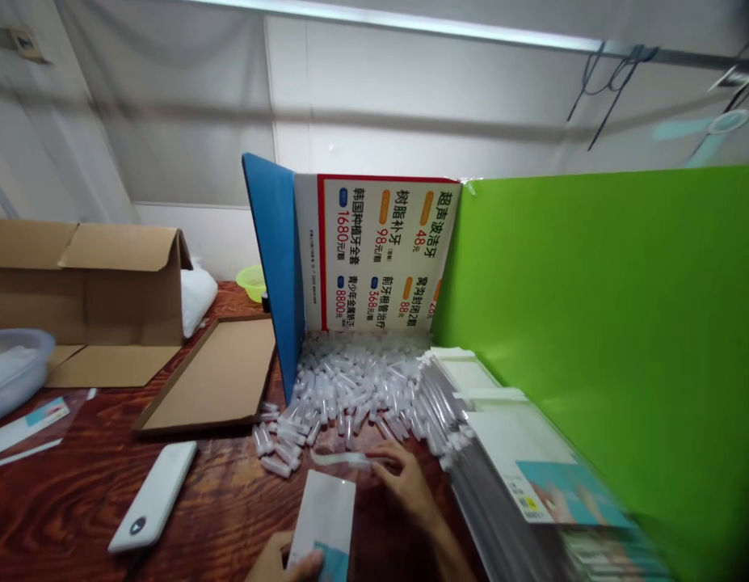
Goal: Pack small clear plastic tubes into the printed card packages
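Note:
My left hand [281, 562] is closed on a flat white packet [324, 505] with a blue picture on its lower part, thumb across the front. Above the packet, my right hand [406, 483] pinches a narrow, curled whitish strip [338, 458]; whether it is still joined to the packet I cannot tell. Just beyond my fingers lies a heap of small clear tubes [355, 384] with pale caps, a few of them spilled to the left. Right of my right hand leans a stack of similar packets [501, 453] with white tops and blue pictures.
Printed, blue and green boards [592, 307] wall in the heap at the back and sides. To the left are a shallow cardboard tray [213, 372], a white phone-like device [154, 497], an open cardboard box [119, 299], a plastic basin [38, 356] and a loose packet [31, 424].

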A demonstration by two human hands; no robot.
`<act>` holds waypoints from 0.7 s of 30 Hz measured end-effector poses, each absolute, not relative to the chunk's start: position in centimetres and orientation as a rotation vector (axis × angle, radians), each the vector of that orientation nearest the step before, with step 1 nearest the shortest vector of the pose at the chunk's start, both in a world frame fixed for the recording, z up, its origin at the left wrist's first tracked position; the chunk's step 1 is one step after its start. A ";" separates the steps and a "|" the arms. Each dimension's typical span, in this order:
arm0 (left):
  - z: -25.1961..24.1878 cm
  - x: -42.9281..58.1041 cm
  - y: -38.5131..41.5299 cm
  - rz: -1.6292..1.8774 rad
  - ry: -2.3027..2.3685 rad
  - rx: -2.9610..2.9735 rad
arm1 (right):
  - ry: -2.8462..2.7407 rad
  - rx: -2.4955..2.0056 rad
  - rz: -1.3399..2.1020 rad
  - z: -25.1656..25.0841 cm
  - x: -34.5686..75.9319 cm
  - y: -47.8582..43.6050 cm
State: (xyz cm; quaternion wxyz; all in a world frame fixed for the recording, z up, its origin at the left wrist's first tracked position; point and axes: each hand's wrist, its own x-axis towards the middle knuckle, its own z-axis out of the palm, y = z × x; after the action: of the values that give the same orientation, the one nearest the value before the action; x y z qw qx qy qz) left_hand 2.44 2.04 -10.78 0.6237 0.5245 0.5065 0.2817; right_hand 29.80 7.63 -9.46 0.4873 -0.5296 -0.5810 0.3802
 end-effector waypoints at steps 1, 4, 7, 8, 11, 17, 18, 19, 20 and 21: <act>-10.7 2.5 1.9 0.627 1.122 1.196 | -1.392 -1.242 1.009 -9.4 29.6 7.2; -10.7 2.5 1.2 0.586 1.035 1.162 | -1.350 -1.216 1.080 -9.7 29.1 5.7; -10.7 2.1 0.3 0.575 0.947 1.148 | -1.286 -1.107 1.207 -10.2 28.8 4.5; -10.7 1.9 0.0 0.570 0.918 1.133 | -1.272 -1.056 1.267 -10.3 28.7 4.2; -10.2 1.3 -0.7 0.580 0.862 1.076 | -1.240 -0.951 1.389 -10.7 28.8 3.5; -7.9 1.0 -1.3 0.536 0.871 1.078 | -1.268 -0.917 1.446 -10.1 29.1 2.4; -7.5 1.1 -1.3 0.512 0.870 1.088 | -1.289 -0.920 1.462 -9.8 29.1 2.2; -7.1 1.1 -1.4 0.489 0.865 1.095 | -1.296 -0.929 1.479 -9.5 29.2 1.9; -6.7 1.1 -1.5 0.465 0.865 1.105 | -1.287 -0.942 1.495 -9.3 29.2 1.5; -6.5 1.1 -1.6 0.449 0.869 1.113 | -1.262 -0.958 1.504 -9.1 29.2 1.2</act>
State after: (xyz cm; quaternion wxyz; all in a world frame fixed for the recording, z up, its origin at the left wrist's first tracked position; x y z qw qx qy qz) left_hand 1.08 -1.63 -6.47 0.7378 0.5071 0.3959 0.2044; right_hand 29.22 1.22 -9.05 0.4605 -0.3894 -0.5126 0.6112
